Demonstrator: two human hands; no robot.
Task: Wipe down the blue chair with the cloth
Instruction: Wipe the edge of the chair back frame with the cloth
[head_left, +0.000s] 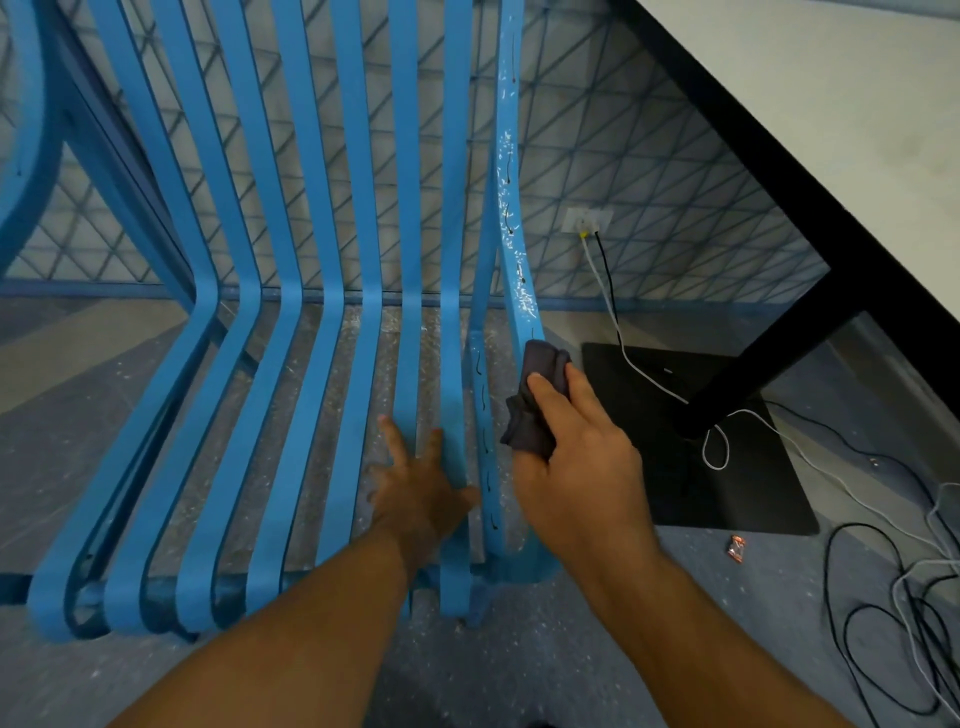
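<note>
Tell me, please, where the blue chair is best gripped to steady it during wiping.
Probably a seat slat, from above: the blue chair's open gaps let fingers curl round it, beside the left hand, clear of the right hand's cloth.

Speckled grey-blue floor (519, 675), and what it carries

A blue slatted chair (291, 364) stands on it. To the right lies a table's flat black base plate (753, 499), a small orange wrapper (736, 547) just beside it, and tangled black and white cables (919, 613) nearby.

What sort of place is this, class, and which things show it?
Probably an office or study room: a white table on a black pedestal base, a wall socket with cables trailing across the floor.
</note>
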